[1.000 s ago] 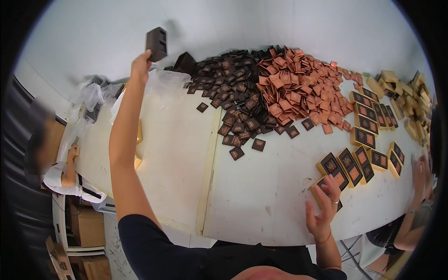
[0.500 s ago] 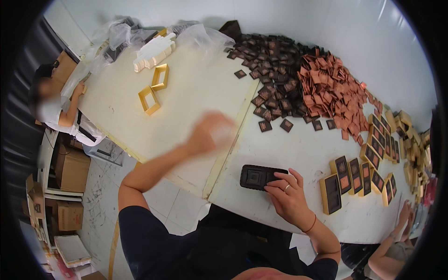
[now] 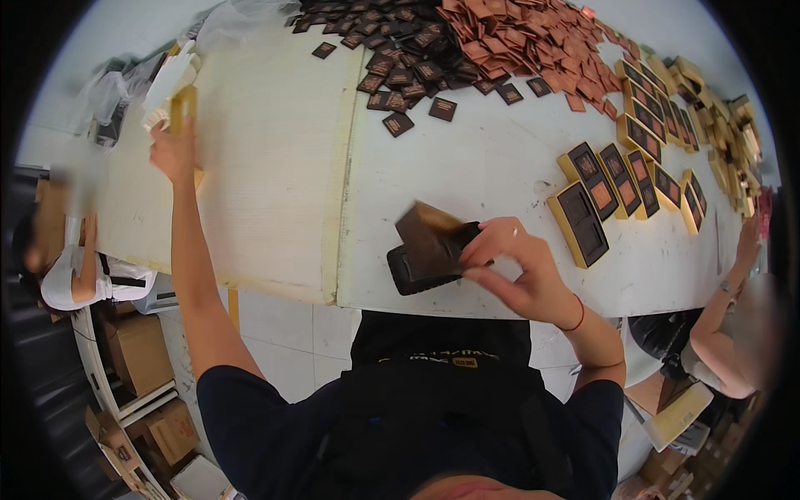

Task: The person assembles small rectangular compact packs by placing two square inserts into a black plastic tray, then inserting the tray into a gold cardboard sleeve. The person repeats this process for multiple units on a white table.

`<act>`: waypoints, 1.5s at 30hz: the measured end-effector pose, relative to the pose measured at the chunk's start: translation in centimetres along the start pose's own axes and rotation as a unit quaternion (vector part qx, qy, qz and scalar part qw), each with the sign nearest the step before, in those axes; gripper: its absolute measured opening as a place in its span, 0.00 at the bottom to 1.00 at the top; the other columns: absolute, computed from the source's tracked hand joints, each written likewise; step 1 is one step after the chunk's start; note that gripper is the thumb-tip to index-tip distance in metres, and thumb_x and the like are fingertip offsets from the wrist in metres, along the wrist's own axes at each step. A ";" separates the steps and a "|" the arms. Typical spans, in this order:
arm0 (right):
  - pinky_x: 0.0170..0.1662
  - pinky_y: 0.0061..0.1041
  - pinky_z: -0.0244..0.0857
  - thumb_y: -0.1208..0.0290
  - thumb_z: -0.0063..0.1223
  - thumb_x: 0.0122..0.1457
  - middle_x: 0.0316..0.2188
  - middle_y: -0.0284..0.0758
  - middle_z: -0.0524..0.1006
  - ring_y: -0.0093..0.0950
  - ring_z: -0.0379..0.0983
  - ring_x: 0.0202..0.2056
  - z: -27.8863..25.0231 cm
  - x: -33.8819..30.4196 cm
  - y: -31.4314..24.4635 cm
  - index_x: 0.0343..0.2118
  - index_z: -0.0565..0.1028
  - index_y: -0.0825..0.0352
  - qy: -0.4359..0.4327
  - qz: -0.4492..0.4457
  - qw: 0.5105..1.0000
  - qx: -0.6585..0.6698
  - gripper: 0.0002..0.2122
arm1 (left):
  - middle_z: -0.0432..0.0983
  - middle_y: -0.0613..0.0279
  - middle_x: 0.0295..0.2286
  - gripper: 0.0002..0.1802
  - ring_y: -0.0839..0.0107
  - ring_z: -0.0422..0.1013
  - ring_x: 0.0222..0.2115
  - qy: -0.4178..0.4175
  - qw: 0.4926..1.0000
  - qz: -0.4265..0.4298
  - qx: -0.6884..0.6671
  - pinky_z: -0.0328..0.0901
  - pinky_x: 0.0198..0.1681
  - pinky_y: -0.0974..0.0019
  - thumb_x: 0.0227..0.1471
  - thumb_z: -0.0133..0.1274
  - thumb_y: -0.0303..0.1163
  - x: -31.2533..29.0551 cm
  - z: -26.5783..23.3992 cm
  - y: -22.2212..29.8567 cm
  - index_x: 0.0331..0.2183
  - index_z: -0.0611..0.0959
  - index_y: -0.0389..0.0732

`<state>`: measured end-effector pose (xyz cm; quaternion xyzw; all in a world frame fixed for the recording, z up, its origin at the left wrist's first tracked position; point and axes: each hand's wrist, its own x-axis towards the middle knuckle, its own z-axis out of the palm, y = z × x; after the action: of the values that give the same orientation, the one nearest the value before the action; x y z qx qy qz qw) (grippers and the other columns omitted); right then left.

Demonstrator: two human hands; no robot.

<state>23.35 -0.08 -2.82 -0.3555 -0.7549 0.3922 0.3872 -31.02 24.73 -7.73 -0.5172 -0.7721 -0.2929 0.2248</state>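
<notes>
My left hand (image 3: 172,157) is stretched to the far left, its fingers closed on the near end of an open gold box frame (image 3: 184,102). Part of a second gold frame (image 3: 199,178) shows beside the wrist. Close in front of me, my right hand (image 3: 525,262) pinches the edge of a thin dark brown plastic tray (image 3: 425,237), which is tilted up and blurred. Under it lies a black ridged tray (image 3: 406,277) on the table, partly covered by the raised one.
Dark square packets (image 3: 417,75) and copper ones (image 3: 533,42) are heaped at the back. Gold boxes with dark trays (image 3: 581,225) stand to the right, some filled with packets. White folded pieces (image 3: 171,79) lie far left. Other people work at both sides.
My left hand has moved left and away from me onto the gold frame. My right hand has tilted a dark tray up from the one below. The whole view has shifted.
</notes>
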 end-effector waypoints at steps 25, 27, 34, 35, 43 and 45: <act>0.39 0.16 0.69 0.71 0.49 0.64 0.32 0.28 0.78 0.14 0.73 0.33 -4.1 8.5 6.0 0.35 0.75 0.66 0.016 0.392 0.892 0.224 0.06 | 0.76 0.64 0.52 0.51 0.63 0.71 0.50 -0.370 0.710 0.360 -0.479 0.63 0.56 0.61 0.37 0.72 0.35 -19.9 -10.4 20.5 0.62 0.65 0.47; 0.39 0.16 0.68 0.72 0.50 0.63 0.30 0.28 0.77 0.14 0.72 0.33 -3.3 9.1 6.2 0.37 0.74 0.67 -0.011 0.370 0.909 0.193 0.05 | 0.76 0.64 0.51 0.51 0.63 0.71 0.49 -0.404 0.695 0.333 -0.492 0.63 0.56 0.61 0.37 0.72 0.36 -19.9 -10.3 20.4 0.62 0.65 0.47; 0.48 0.36 0.62 0.78 0.45 0.62 0.40 0.39 0.75 0.37 0.70 0.46 1.7 9.3 6.2 0.43 0.73 0.66 0.046 -0.011 0.975 -0.219 0.09 | 0.79 0.61 0.47 0.51 0.57 0.73 0.45 -0.415 0.693 0.310 -0.502 0.67 0.50 0.58 0.36 0.72 0.39 -21.3 -10.7 20.6 0.61 0.65 0.49; 0.54 0.39 0.56 0.75 0.43 0.64 0.44 0.41 0.74 0.43 0.64 0.51 2.5 9.3 5.8 0.44 0.74 0.65 0.026 0.018 0.983 -0.179 0.09 | 0.79 0.60 0.46 0.52 0.56 0.74 0.45 -0.420 0.690 0.305 -0.504 0.67 0.50 0.58 0.36 0.72 0.39 -21.6 -10.5 20.6 0.61 0.65 0.48; 0.50 0.36 0.59 0.69 0.43 0.65 0.37 0.39 0.77 0.39 0.70 0.43 3.8 8.9 6.1 0.44 0.74 0.65 0.042 0.038 0.979 -0.196 0.10 | 0.78 0.56 0.46 0.46 0.56 0.75 0.45 -0.447 0.680 0.280 -0.509 0.70 0.48 0.57 0.35 0.72 0.39 -22.1 -10.3 20.5 0.57 0.70 0.48; 0.47 0.35 0.61 0.69 0.44 0.65 0.36 0.38 0.77 0.38 0.72 0.40 3.2 9.5 6.0 0.42 0.75 0.65 -0.002 0.011 0.961 -0.277 0.09 | 0.78 0.57 0.45 0.40 0.56 0.75 0.45 -0.456 0.694 0.290 -0.476 0.70 0.48 0.57 0.35 0.72 0.38 -21.5 -10.9 20.5 0.52 0.75 0.47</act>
<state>17.76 9.53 -6.40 -0.4568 -0.8307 0.1722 0.2678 -3.61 8.99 -9.25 -0.8235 -0.3483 -0.2699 -0.3573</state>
